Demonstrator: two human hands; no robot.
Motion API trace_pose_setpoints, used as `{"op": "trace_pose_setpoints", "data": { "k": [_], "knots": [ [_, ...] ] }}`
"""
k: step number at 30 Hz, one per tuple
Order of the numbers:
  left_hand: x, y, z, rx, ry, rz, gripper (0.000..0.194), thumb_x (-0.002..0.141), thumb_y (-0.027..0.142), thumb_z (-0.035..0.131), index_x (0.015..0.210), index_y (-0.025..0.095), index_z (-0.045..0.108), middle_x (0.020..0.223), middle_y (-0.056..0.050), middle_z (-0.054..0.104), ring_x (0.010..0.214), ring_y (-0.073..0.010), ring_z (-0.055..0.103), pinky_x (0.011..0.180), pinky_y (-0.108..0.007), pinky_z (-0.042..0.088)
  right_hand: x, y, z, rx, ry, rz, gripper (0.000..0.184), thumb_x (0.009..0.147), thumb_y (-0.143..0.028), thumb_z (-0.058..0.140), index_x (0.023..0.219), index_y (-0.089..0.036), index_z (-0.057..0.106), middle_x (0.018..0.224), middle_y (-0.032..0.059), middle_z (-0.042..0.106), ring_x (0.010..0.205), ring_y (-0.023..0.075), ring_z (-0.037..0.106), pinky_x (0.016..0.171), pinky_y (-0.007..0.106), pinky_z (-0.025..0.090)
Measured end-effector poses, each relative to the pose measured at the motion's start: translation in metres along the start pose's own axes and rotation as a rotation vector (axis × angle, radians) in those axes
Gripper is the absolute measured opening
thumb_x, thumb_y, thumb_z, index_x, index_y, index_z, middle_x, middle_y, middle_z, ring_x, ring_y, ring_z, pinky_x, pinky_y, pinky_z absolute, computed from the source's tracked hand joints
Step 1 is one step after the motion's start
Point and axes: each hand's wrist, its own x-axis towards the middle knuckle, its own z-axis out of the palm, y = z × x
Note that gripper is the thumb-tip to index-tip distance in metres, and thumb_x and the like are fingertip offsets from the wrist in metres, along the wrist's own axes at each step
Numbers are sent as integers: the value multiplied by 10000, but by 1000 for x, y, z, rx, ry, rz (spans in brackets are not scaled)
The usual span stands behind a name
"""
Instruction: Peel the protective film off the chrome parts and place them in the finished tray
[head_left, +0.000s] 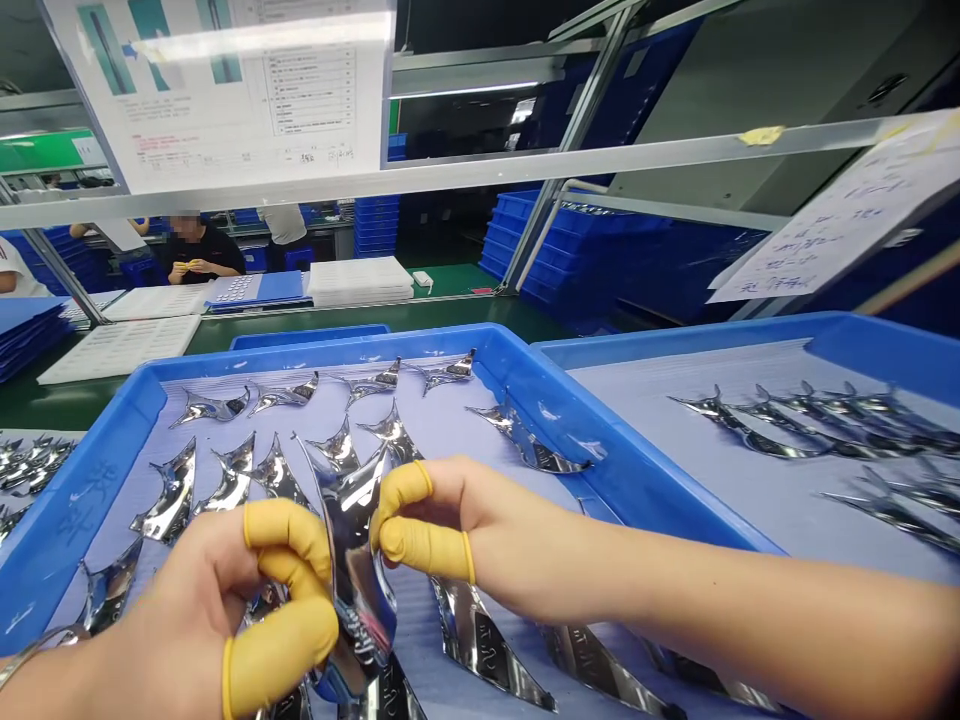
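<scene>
Both hands are pinched shut on one curved, mirror-finish metal piece [356,585]. The left hand [172,620] clamps its lower part between thumb and fingers, which wear yellow finger cots [281,650]. The right hand [465,530] holds its upper edge between thumb and forefinger, also capped in yellow. The piece stands roughly upright and looks twisted, raised over the near part of a blue plastic tray [322,345].

That tray is lined with a pale sheet, and similar pointed, shiny pieces [277,475] lie scattered across it, some also under the wrists. To the right, a second blue tray [825,335] holds more of them in closer rows [750,425].

Beyond the trays, on a green-topped bench, are a stack of white trays [360,280] and stacked blue bins [555,250]. At the far end, a co-worker's hands [187,268] are at work on something too small to tell. A printed paper sheet [217,90] hangs overhead.

The step in hand appears to be close handling of this single piece; the view shows nothing more specific. With both hands on it, the next move calls for one grip to ease or shift first.
</scene>
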Motion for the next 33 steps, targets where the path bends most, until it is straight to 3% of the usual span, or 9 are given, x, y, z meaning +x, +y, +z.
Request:
{"op": "trace_pose_setpoints", "data": {
  "k": [2, 3, 8, 14, 19, 25, 29, 31, 33],
  "knots": [
    [5, 3, -6, -176, -156, -40, 239, 791, 322, 576, 875, 109, 508, 763, -52, 569, 695, -103, 543, 665, -225, 428, 2, 1, 0, 104, 0, 23, 334, 743, -352, 586, 802, -32, 513, 781, 82, 538, 721, 93, 513, 718, 245, 429],
    [7, 4, -8, -225, -176, -40, 236, 788, 315, 581, 859, 103, 504, 750, -49, 567, 696, -106, 550, 666, -228, 426, 3, 1, 0, 149, 4, 37, 345, 731, -361, 600, 791, -33, 510, 749, 69, 535, 693, 76, 511, 693, 221, 423],
    [14, 7, -11, -272, -179, -23, 221, 799, 298, 567, 826, 89, 499, 704, -56, 554, 652, -103, 523, 666, -258, 400, 6, 2, -3, 215, 6, 57, 349, 731, -366, 611, 731, -39, 489, 655, 42, 526, 598, 38, 473, 622, 178, 388],
    [12, 4, -11, -262, -184, -34, 242, 794, 304, 572, 824, 82, 480, 681, -52, 521, 651, -102, 489, 670, -269, 374, 7, -2, 2, 408, 81, 117, 305, 590, -257, 721, 661, -50, 508, 545, 19, 516, 496, 66, 502, 513, 164, 411],
    [9, 0, -11, -251, -205, 7, 157, 806, 231, 558, 879, 100, 513, 717, -43, 513, 676, -93, 486, 687, -261, 381, 6, -4, 1, 440, 47, 92, 280, 586, -213, 721, 657, -40, 512, 556, 16, 524, 502, 52, 508, 520, 140, 418],
    [11, 0, -10, -237, -200, 35, 130, 821, 204, 537, 930, 136, 562, 750, -47, 528, 689, -94, 503, 685, -263, 406, 4, 0, 1, 394, 7, 45, 242, 639, -183, 684, 678, -32, 499, 578, 13, 519, 527, 37, 503, 542, 131, 411],
    [14, -4, -9, -174, -213, -20, 257, 829, 263, 532, 1066, 163, 548, 819, -54, 561, 741, -93, 518, 738, -244, 417, -1, -8, 0, 259, 3, 0, 187, 774, -196, 541, 695, -54, 449, 588, 5, 472, 517, 32, 476, 531, 150, 401],
    [16, -8, -11, -116, -161, -72, 359, 828, 325, 529, 1155, 188, 473, 905, -51, 572, 816, -96, 527, 790, -219, 408, -6, -20, -9, 111, 93, 23, 153, 792, -183, 477, 696, -72, 438, 598, 4, 450, 496, 43, 456, 495, 168, 386],
    [21, -8, -17, -26, -58, -107, 522, 797, 418, 545, 1231, 196, 359, 998, -62, 566, 913, -118, 526, 859, -221, 392, -15, -35, -25, -100, 272, 57, 129, 757, -198, 473, 703, -83, 452, 626, 20, 472, 486, 61, 449, 464, 189, 384]
  ]
}}
